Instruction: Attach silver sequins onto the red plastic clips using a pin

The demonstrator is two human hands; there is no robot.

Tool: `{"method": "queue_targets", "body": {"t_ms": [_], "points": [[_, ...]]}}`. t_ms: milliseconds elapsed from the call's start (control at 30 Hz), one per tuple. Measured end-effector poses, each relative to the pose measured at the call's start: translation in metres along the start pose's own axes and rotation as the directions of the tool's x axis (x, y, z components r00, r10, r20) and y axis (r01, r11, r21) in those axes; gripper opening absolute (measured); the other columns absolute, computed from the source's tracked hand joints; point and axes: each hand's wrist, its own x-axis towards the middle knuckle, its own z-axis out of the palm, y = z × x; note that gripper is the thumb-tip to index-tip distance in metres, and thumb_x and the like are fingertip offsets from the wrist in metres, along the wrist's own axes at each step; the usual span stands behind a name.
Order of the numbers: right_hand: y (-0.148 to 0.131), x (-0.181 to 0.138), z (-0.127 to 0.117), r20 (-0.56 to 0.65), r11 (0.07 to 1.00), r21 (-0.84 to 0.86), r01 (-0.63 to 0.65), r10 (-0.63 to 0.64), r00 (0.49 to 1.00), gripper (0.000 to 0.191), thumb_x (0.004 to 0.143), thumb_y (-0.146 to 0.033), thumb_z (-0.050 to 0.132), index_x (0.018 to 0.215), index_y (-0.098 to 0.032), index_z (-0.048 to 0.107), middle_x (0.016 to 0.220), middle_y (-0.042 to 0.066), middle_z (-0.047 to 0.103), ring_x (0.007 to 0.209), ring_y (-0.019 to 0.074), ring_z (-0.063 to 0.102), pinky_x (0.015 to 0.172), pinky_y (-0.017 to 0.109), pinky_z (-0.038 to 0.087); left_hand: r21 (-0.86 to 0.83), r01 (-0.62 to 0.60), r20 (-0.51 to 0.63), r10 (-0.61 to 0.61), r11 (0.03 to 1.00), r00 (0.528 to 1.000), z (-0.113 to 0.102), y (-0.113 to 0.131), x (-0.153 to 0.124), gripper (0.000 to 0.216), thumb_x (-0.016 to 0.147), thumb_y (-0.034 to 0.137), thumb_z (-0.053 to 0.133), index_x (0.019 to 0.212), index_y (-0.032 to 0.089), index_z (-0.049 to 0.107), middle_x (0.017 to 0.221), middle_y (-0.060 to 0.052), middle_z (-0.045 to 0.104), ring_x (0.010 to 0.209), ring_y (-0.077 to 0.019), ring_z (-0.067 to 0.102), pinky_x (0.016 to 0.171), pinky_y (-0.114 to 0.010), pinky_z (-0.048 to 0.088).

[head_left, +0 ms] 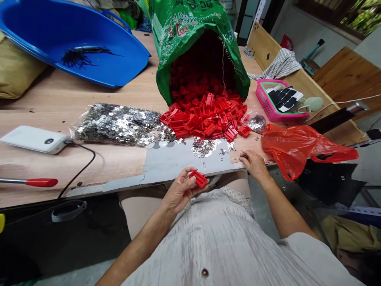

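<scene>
My left hand [181, 190] holds a small red plastic clip [199, 178] between thumb and fingers, just off the table's near edge. On the tabletop, my right hand [252, 163] rests with its fingertips pinched together by some loose small silver metal pieces [205, 146]; whatever they hold is too small to name. A heap of the same red clips [205, 117] spills from a tipped green sack [190, 28]. A clear bag of silver metal pieces [116, 124] lies left of the heap.
A blue plastic tub [74, 39] leans at the back left. A white power bank [34, 139] with a black cable lies left, and a red-handled tool [40, 182] near the edge. Right are a red plastic bag [297, 147] and a pink basket [275, 99].
</scene>
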Motion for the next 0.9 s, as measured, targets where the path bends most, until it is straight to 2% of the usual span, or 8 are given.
{"method": "queue_targets", "body": {"t_ms": [133,233,333,467,567,667,767,900], "points": [[-0.002,-0.001,-0.003,-0.064,1.0,-0.013,0.013,-0.014,0.998,0.011,0.089,-0.025,0.054,0.089,-0.021,0.065,0.094,0.008,0.07,0.09,0.0235,0.063,0.08,0.035,0.047,0.114,-0.182,-0.055,0.189,0.977,0.98,0.004,-0.001,-0.001,0.048,0.064,0.022,0.086,0.096,0.02,0.05,0.097,-0.005,0.076,0.089,-0.0207,0.073,0.088,-0.038,0.057],[-0.015,-0.001,-0.007,-0.118,0.992,0.125,-0.003,0.018,0.993,0.014,0.09,-0.03,0.053,0.092,-0.021,0.064,0.092,0.006,0.07,0.083,0.0219,0.064,0.076,0.033,0.048,0.268,-0.34,-0.091,0.375,0.902,0.923,0.011,-0.003,-0.004,0.047,0.063,0.017,0.086,0.095,0.02,0.052,0.099,-0.006,0.076,0.091,-0.0209,0.073,0.09,-0.038,0.056],[-0.046,-0.004,-0.009,-0.022,0.927,0.376,-0.016,0.026,0.999,0.017,0.091,-0.036,0.053,0.093,-0.022,0.063,0.086,0.002,0.067,0.065,0.0155,0.059,0.063,0.027,0.047,0.404,-0.44,-0.097,0.516,0.802,0.851,0.017,-0.005,-0.008,0.047,0.063,0.018,0.085,0.101,0.02,0.058,0.105,-0.007,0.075,0.1,-0.0229,0.07,0.095,-0.039,0.054],[-0.095,-0.011,-0.009,0.099,0.873,0.48,0.086,-0.151,0.984,0.011,0.091,-0.031,0.057,0.093,-0.021,0.061,0.083,0.001,0.065,0.069,0.014,0.057,0.065,0.025,0.045,0.63,-0.501,-0.03,0.663,0.593,0.748,0.018,-0.006,-0.01,0.041,0.068,0.023,0.082,0.105,0.021,0.066,0.11,-0.007,0.073,0.102,-0.0225,0.069,0.099,-0.036,0.052],[-0.121,-0.011,-0.006,0.131,0.844,0.501,0.193,-0.294,0.947,0.007,0.092,-0.026,0.055,0.092,-0.022,0.061,0.084,0.002,0.065,0.075,0.0147,0.059,0.07,0.026,0.045,0.769,-0.482,0.027,0.732,0.42,0.681,0.016,-0.004,-0.012,0.038,0.07,0.026,0.081,0.107,0.024,0.07,0.109,-0.005,0.073,0.095,-0.0215,0.07,0.093,-0.034,0.053],[-0.132,-0.008,-0.003,0.132,0.807,0.512,0.293,-0.412,0.902,0.01,0.094,-0.023,0.052,0.095,-0.022,0.062,0.09,0.004,0.066,0.083,0.0162,0.061,0.075,0.028,0.046,0.835,-0.466,0.09,0.764,0.292,0.639,0.015,-0.002,-0.014,0.036,0.074,0.026,0.078,0.109,0.025,0.07,0.11,-0.005,0.074,0.096,-0.0214,0.07,0.093,-0.034,0.053],[-0.136,-0.003,-0.001,0.16,0.805,0.49,0.336,-0.461,0.873,0.011,0.094,-0.021,0.051,0.097,-0.023,0.061,0.089,0.004,0.065,0.083,0.0169,0.061,0.074,0.028,0.046,0.841,-0.485,0.134,0.774,0.241,0.618,0.014,-0.003,-0.015,0.033,0.076,0.025,0.076,0.108,0.025,0.07,0.111,-0.005,0.074,0.101,-0.0225,0.069,0.097,-0.036,0.052],[-0.138,-0.001,0.001,0.195,0.835,0.448,0.321,-0.441,0.876,0.009,0.092,-0.018,0.051,0.097,-0.023,0.056,0.088,0.003,0.064,0.079,0.0168,0.06,0.072,0.028,0.045,0.819,-0.52,0.158,0.775,0.243,0.612,0.014,-0.004,-0.015,0.031,0.074,0.022,0.076,0.105,0.025,0.072,0.109,-0.005,0.075,0.105,-0.0245,0.069,0.101,-0.039,0.05]]}}
